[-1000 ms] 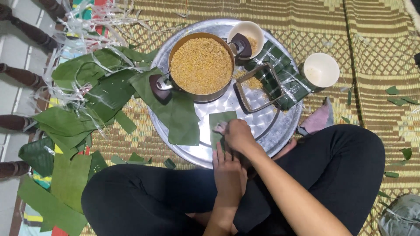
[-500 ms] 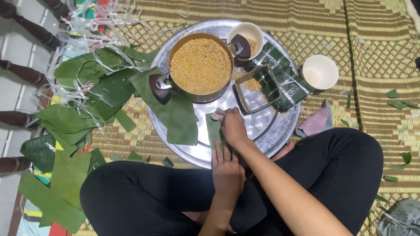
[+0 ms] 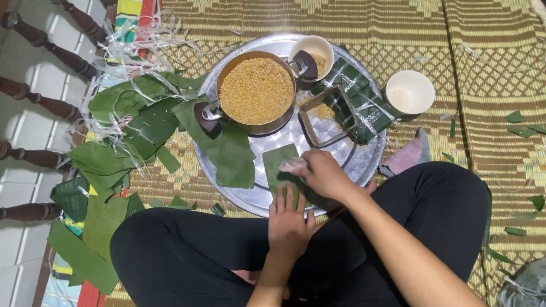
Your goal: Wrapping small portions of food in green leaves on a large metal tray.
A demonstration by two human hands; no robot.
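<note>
On woven mat [image 3: 500, 68] | round metal tray [image 3: 364, 162] | hands pressing leaf [image 3: 278, 162]

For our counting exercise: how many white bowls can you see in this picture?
2. One white bowl sits on the round metal tray behind the pot of grain; the other white bowl stands on the woven mat right of it.

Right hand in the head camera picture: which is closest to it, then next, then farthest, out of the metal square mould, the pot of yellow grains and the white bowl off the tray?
From the right hand:
1. Metal square mould, just above it on the tray.
2. Pot of yellow grains, up and left.
3. White bowl, off the tray, upper right.
</note>
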